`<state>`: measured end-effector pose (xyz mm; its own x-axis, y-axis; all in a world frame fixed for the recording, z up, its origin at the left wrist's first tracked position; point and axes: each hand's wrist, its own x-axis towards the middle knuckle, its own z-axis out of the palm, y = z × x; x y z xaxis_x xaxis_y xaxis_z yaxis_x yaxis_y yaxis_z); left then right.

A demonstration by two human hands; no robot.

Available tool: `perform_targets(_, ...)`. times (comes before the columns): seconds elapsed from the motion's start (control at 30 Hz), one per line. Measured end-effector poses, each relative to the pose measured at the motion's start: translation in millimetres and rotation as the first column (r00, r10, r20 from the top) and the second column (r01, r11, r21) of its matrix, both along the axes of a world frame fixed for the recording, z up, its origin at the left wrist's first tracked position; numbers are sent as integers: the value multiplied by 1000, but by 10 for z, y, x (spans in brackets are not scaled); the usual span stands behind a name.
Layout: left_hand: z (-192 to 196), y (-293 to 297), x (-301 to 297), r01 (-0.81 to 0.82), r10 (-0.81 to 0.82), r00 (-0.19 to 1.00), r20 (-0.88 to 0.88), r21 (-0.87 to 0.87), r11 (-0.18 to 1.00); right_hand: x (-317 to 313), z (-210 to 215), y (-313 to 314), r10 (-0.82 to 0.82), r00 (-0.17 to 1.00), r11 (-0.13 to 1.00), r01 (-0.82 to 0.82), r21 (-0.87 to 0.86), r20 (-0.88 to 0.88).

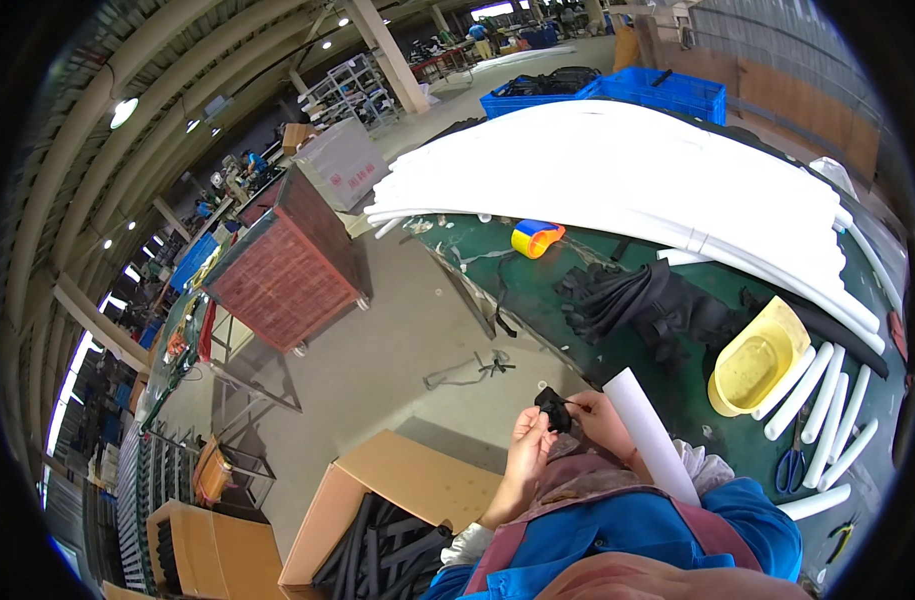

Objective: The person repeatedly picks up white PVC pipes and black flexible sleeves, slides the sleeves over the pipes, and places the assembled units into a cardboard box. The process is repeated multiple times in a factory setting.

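Close in front of my body, my left hand [528, 441] has its fingers closed on a small bunched black cloth piece [554, 409]. My right hand [603, 421] pinches the same piece from the other side, its fingers partly hidden by the cloth. A thick white tube [649, 430] slants up across my right forearm; what holds it there is hidden. On the green table [522, 300] to the right lies a heap of black fabric strips [647, 305]. Beyond my right arm sits a yellow plastic tray [757, 358], with several short white tubes [822, 400] beside it.
Long white tubes [617, 165] cover the table's far side, near a yellow-and-blue tape roll [535, 238]. Scissors [790, 468] and pliers [839, 540] lie at right. An open carton [407, 455] of black tubes stands lower left. A reddish wheeled cabinet [287, 265] stands farther left.
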<state>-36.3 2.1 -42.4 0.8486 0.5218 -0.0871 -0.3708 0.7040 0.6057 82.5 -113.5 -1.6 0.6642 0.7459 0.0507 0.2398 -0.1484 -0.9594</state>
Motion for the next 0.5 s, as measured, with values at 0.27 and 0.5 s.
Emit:
perform_targets(0.27, 421, -199, 35, 166, -148, 983, -113, 179, 970, -4, 279, -2, 30, 586, 983, 128, 129, -810)
perform_targets(0.5, 268, 34, 107, -99, 134, 987, -84, 335, 937, -41, 44, 114, 374, 371, 915, 1, 403, -850)
